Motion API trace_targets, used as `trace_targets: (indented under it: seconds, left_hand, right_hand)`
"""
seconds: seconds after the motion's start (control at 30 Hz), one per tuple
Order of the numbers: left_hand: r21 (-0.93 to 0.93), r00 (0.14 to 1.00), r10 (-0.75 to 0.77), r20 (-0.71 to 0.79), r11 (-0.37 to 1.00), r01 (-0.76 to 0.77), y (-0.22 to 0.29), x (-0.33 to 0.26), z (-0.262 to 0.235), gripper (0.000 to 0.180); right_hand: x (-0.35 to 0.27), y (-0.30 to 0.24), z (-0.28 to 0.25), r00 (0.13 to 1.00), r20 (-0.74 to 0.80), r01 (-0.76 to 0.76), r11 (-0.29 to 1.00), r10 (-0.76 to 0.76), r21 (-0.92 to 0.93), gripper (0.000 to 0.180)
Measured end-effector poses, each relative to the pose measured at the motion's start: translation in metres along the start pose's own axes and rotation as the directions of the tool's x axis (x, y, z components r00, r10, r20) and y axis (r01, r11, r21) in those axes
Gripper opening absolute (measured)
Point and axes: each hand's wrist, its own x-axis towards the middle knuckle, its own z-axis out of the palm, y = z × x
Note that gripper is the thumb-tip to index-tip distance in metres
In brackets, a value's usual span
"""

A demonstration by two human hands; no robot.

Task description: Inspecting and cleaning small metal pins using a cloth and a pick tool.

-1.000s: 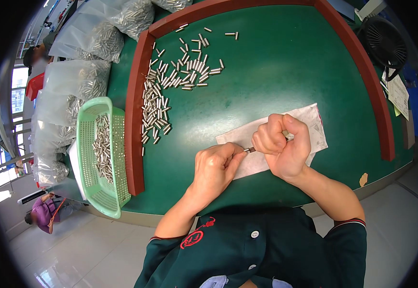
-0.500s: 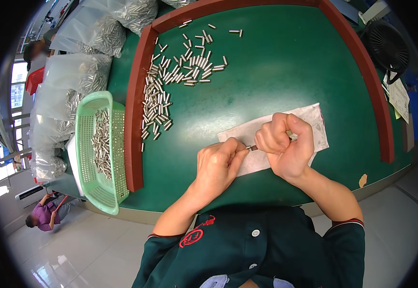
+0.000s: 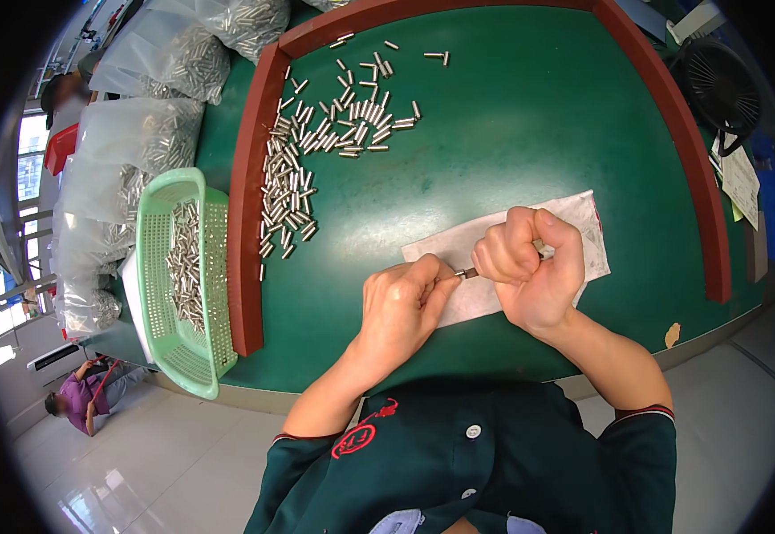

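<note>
Between the thumb and fingers of my left hand [image 3: 398, 307] is a small silver metal pin [image 3: 459, 274], its end poking out toward the right. My right hand [image 3: 530, 267] is curled round a slim dark tool [image 3: 471, 272], mostly covered by the fingers, so its kind cannot be made out. The tool's tip meets the pin's end. Both hands are over a pale, stained cloth [image 3: 476, 303] on the green tabletop [image 3: 485, 125]. Many similar metal pins [image 3: 369, 111] lie loose on the table at the far left.
A reddish-brown raised border [image 3: 248, 196] frames the work area. Left of it stands a green perforated basket [image 3: 218, 311] holding more pins, beside clear bags [image 3: 169, 133] of pins. A black fan [image 3: 717, 84] and papers [image 3: 740, 182] sit at the right. Another person [image 3: 80, 396] is far left.
Both hands keep the same grip and nearly the same place. The view has shifted very slightly; the distant person at left has moved a little.
</note>
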Motion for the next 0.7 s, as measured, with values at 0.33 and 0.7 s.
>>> trace_targets:
  seconds: [0.33, 0.7]
  left_hand:
    - [-0.003, 1.000, 0.007, -0.013, 1.000, -0.007, 0.0015, -0.0013, -0.0019, 0.007]
    - [0.051, 0.987, 0.134, -0.087, 0.990, -0.130, 0.0012, -0.0002, 0.0008, 0.005]
  right_hand:
    - [-0.0018, 0.0020, -0.0010, 0.999, 0.043, 0.026, 0.999, -0.024, -0.036, 0.038]
    - [-0.0019, 0.0020, -0.0027, 0.998, 0.050, 0.039, 0.998, -0.036, -0.053, 0.038]
